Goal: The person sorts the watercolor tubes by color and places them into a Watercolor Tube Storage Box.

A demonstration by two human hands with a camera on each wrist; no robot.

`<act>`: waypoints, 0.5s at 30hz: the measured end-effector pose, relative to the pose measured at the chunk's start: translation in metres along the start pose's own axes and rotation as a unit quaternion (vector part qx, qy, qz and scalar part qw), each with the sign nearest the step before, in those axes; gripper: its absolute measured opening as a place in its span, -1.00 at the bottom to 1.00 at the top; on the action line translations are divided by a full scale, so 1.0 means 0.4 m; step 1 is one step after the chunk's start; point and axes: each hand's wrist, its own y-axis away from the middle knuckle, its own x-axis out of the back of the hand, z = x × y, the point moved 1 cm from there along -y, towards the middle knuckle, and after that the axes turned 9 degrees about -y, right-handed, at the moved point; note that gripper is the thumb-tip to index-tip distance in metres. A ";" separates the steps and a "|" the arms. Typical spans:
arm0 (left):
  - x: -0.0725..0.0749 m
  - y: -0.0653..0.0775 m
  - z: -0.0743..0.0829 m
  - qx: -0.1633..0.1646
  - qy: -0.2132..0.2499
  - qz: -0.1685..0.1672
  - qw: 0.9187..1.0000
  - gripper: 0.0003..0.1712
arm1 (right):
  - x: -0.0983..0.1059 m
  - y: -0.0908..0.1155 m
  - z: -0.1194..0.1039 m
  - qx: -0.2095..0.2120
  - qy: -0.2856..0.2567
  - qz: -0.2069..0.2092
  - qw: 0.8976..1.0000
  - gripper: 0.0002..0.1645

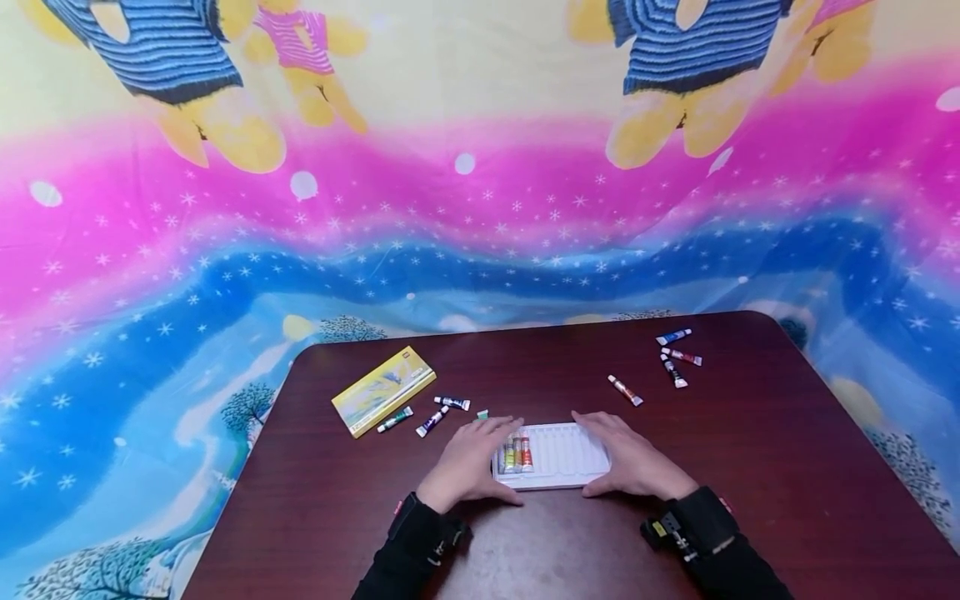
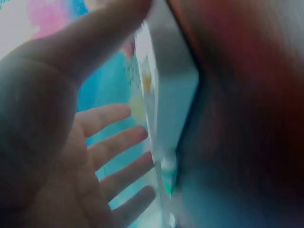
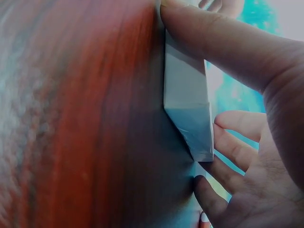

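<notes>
A white plastic tray [image 1: 570, 454] with narrow slots lies in the middle of the table, several paint tubes [image 1: 517, 456] side by side in its left part. My left hand [image 1: 471, 462] is around the tray's left end, with its thumb by the near edge. In the left wrist view, its four fingers [image 2: 118, 142] are straight and spread beside the tray. At the other end, my right hand [image 1: 637, 457] holds the tray, thumb [image 3: 190, 23] on the near wall and fingers about the far corner. A green-ended tube [image 1: 482, 414] lies just behind the left fingers.
A yellow paint box [image 1: 384, 392] lies at the back left, with a green tube [image 1: 395, 419], a purple-blue tube [image 1: 432, 421] and a dark-labelled tube [image 1: 452, 403] by it. At the back right are an orange-red tube [image 1: 625, 390], a blue tube [image 1: 673, 337] and others. A printed cloth [image 1: 465, 208] hangs behind.
</notes>
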 end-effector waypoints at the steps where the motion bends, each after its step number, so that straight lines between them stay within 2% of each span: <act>1: 0.001 0.004 -0.010 0.001 0.010 -0.004 1.000 0.31 | -0.001 0.000 0.001 0.000 0.001 0.001 1.000 0.38; 6: 0.000 0.020 -0.044 0.010 0.060 -0.012 0.998 0.29 | -0.003 -0.002 0.002 -0.001 0.006 0.000 1.000 0.39; 10: -0.005 0.023 -0.051 0.011 0.067 -0.020 0.997 0.23 | -0.001 -0.001 0.004 -0.007 -0.003 -0.002 1.000 0.38; 15: -0.006 0.024 -0.050 0.010 0.055 -0.028 0.998 0.17 | 0.001 0.000 0.005 -0.006 -0.007 -0.004 1.000 0.37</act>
